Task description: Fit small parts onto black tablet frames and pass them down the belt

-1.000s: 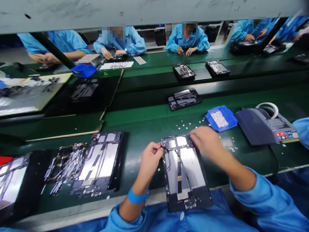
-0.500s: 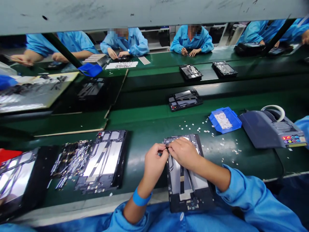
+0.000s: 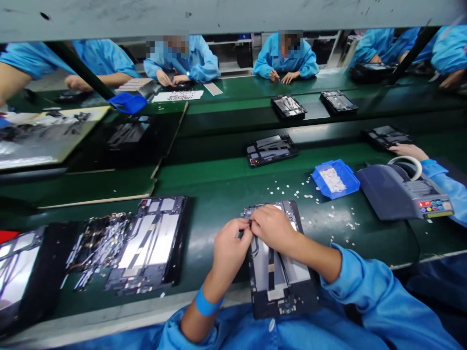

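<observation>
In front of me an opened tablet (image 3: pixel 297 282) hangs partly over the table's front edge, its inner boards and flat cables showing. Over its upper left corner my left hand (image 3: pixel 230 245) pinches with thumb and forefinger. My right hand (image 3: pixel 273 226) lies across the upper part of the tablet, fingertips meeting those of the left. Between the fingertips is something small and dark, too small to name. To the left, a second opened tablet (image 3: pixel 155 243) rests on a stack, beside a heap of thin flex cables (image 3: pixel 100 245).
A blue bin (image 3: pixel 337 180) of small white pieces stands at the right, with loose pieces scattered near it. Beside it is a grey tape dispenser (image 3: pixel 403 192). Another tablet (image 3: pixel 272 149) lies further back. A co-worker's hand (image 3: pixel 408 150) touches a tablet (image 3: pixel 388 137) at the right.
A co-worker's arm has come in from the right, with a hand at a tablet on the far strip. The view has shifted slightly. My hands keep nearly the same pinch.
</observation>
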{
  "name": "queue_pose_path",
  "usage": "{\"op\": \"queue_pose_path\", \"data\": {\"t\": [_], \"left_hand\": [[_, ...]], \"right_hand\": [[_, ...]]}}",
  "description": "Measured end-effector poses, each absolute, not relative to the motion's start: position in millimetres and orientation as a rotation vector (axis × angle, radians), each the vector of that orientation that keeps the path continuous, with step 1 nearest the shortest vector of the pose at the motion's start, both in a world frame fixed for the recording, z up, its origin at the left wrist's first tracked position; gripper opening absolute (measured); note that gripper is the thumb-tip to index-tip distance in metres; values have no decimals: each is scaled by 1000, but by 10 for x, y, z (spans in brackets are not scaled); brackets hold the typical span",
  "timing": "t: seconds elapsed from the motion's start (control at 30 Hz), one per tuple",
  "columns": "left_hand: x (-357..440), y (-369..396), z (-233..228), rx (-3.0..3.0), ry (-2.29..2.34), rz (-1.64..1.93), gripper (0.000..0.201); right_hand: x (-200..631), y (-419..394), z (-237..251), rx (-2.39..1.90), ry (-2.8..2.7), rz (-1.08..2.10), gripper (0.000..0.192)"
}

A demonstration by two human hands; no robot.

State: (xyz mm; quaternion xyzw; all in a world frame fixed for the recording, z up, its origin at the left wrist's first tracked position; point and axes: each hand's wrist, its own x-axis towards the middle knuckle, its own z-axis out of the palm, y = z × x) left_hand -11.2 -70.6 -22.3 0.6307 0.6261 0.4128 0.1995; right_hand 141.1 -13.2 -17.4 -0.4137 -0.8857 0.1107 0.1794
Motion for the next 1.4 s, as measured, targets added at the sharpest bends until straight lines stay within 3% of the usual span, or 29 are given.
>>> {"op": "queue_pose_path", "data": {"t": [0.13, 0.43, 0.6, 0.73, 0.9, 1.0, 1.13, 1.3, 1.4], "left_hand": [[-118, -693, -232, 1817, 1749, 1116, 12], [-97, -682, -171, 1896, 1717, 1052, 13], [-113, -660, -198, 1629, 1686, 1078, 8], [-149, -603, -249, 1298, 1608, 1123, 8], [-207, -593, -231, 1164, 1526, 1068, 14], [-262, -621, -183, 1241, 1526, 1018, 19], [-376, -620, -163, 1509, 1734, 1028, 18], [-464, -602, -248, 2015, 1777, 955, 22], [-457, -607, -304, 2199, 1698, 885, 28]], "right_hand": [[1438, -65, -133, -1165, -2526, 499, 17], [1455, -72, -90, -1120, -2562, 427, 14], [1500, 34, -28, -1142, -2522, 428, 14], [2233, 297, 182, -1495, -2227, 328, 16], [3201, 522, 335, -2279, -1936, 120, 25], [2956, 361, 336, -1976, -2084, 372, 23], [2033, 166, 299, -1517, -2250, 762, 22], [1427, 289, 149, -1528, -2462, 747, 34], [1386, 341, 82, -1570, -2528, 682, 30]]}}
